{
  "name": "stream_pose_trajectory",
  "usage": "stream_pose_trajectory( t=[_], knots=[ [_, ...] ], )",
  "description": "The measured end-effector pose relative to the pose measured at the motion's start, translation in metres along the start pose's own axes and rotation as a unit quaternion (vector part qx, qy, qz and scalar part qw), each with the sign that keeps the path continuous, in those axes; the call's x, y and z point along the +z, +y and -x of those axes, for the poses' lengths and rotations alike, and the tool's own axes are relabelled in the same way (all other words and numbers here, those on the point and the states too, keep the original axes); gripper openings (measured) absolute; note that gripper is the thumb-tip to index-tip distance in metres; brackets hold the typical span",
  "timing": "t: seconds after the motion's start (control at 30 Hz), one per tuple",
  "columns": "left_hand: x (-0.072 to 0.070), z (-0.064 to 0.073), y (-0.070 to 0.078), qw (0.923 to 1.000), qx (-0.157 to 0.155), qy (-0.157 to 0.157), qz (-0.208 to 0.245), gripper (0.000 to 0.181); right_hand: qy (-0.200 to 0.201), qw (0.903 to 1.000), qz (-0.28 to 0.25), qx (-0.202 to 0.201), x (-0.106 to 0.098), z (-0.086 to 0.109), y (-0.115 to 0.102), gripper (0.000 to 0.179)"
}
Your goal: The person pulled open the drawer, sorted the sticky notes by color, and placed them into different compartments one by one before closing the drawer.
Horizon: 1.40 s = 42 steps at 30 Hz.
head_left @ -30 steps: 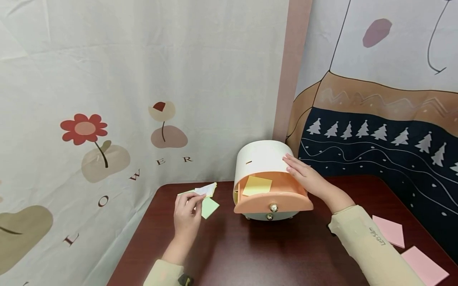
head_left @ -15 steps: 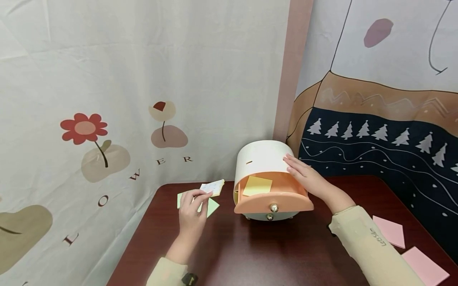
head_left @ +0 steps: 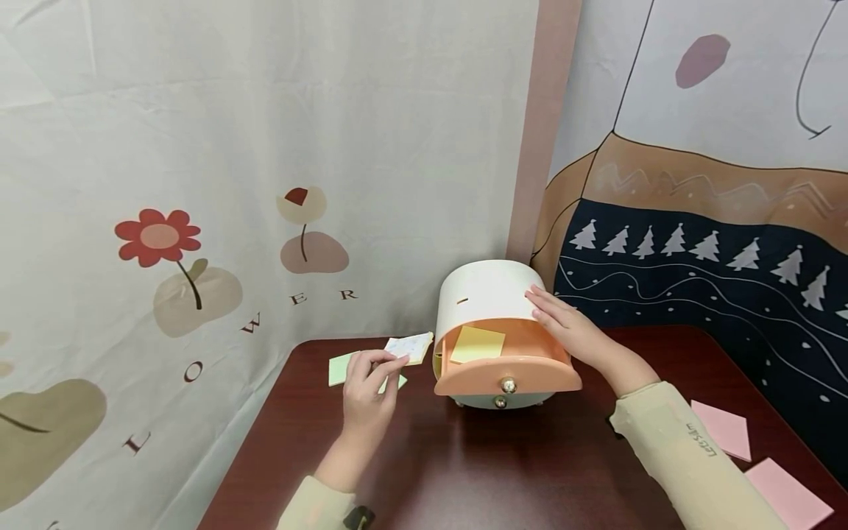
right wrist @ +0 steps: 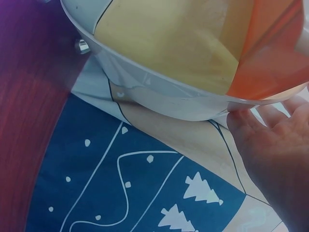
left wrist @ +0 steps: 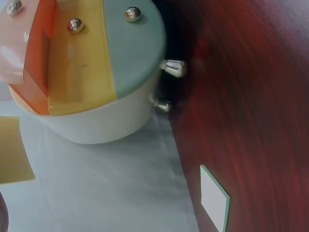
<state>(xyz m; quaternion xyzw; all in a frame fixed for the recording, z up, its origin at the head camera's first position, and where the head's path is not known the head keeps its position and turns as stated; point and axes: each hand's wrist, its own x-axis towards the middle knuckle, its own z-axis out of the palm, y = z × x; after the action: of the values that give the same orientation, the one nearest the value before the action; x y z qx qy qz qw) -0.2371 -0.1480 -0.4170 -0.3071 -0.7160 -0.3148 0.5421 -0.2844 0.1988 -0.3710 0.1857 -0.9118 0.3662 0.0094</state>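
Drawer (head_left: 477,377) at lower centre held one yellow sticky-note pad (head_left: 478,344); left hand (head_left: 371,384) pinched another pad (head_left: 412,346), still outside, right hand (head_left: 573,331) resting straight-fingered on the cabinet (head_left: 493,285).

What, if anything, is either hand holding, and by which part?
The left hand pinches a small note pad by its near edge. The right hand holds nothing; its fingers rest against the white drawer unit.
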Motion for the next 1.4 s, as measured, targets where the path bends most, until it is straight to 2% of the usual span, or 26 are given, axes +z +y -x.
stream_pose_trajectory(
  t=[0.2,0.43,0.7,1.0,1.4],
  knots=[
    [0.003,-0.005,0.007,0.9999,0.006,0.001,0.013,0.021,-0.001,1.0000,0.002,0.002,0.000,0.001,0.000,0.056],
    [0.006,-0.007,0.012,0.9999,0.007,-0.002,0.015,0.012,-0.008,0.9999,0.006,0.003,-0.001,0.001,0.000,0.057],
    [0.008,-0.008,0.016,0.9998,0.010,-0.010,0.013,0.020,-0.012,0.9999,0.010,0.001,-0.001,0.001,0.000,0.057],
    [0.018,-0.016,0.022,0.9989,0.029,-0.005,0.037,0.025,-0.007,0.9999,0.011,0.000,-0.001,0.001,0.001,0.057],
    [0.029,-0.024,0.032,0.9976,0.038,-0.021,0.054,0.023,-0.007,0.9999,0.007,-0.002,-0.001,0.000,0.001,0.057]
  ],
)
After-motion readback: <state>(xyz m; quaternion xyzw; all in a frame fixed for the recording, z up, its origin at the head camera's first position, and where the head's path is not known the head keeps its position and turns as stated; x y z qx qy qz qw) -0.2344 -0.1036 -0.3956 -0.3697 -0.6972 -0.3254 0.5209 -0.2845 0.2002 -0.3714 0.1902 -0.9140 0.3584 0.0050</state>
